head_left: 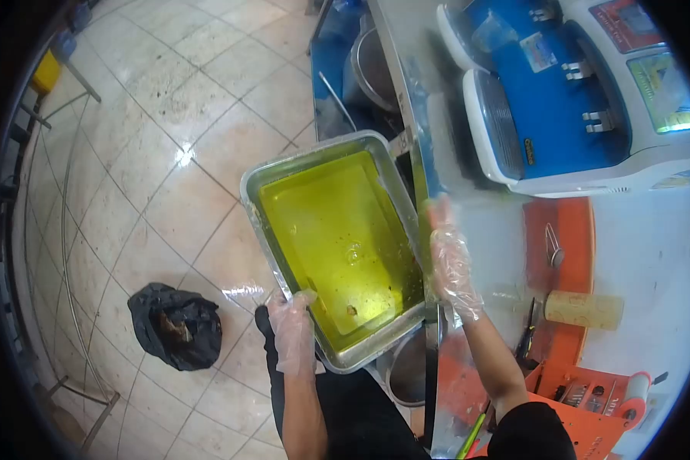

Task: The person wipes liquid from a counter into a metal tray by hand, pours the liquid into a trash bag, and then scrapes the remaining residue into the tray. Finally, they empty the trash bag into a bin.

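A deep rectangular metal pan (254,201) of yellow-green liquid (330,238) is in front of me, with dark crumbs in the liquid near its lower right. My left hand (293,326), in a clear plastic glove, is closed on the pan's near left rim, thumb over the edge. Beside the pan's right rim is my right hand (454,268), also gloved, its fingers stretched forward and slightly blurred along the edge of the counter (475,222).
A black plastic bag (176,326) stands on the tiled floor (161,207) at left. A white and blue drink dispenser (567,115) occupies the far counter. Nearer lie a strainer (553,249), a plastic roll (584,310) and an orange machine (583,414). Pots (374,69) sit below the counter.
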A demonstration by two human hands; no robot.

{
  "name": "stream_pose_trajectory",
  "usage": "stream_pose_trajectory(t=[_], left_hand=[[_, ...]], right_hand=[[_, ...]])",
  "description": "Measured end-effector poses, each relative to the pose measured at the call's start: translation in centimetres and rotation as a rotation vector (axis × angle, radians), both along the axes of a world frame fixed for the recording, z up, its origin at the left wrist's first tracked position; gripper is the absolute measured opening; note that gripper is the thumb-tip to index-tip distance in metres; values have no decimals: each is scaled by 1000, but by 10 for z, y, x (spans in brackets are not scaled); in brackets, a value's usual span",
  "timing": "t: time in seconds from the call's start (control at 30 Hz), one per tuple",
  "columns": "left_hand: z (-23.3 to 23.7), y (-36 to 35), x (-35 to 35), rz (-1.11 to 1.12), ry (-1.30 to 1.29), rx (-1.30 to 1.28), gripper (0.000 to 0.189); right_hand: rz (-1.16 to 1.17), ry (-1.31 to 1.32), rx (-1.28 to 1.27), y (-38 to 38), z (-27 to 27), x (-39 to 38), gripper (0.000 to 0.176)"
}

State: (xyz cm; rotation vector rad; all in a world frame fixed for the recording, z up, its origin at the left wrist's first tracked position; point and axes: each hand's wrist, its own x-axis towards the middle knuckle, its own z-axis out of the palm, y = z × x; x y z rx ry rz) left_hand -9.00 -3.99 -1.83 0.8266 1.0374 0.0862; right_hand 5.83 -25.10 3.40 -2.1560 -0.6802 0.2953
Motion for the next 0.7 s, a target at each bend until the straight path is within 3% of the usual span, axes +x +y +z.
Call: stream_pose_trajectory(t=[0.07,0.3,0.7], left_hand=[[8,8,4,-13,83,5,36],[2,40,35,3,-140,26,31],[5,104,116,-108,-42,61,41]], right_hand=[[-255,-322,-651,-13,-9,15,68],[-470,-286,-640,32,-15,121,75],[-584,-269,-641,97,-23,246,94]])
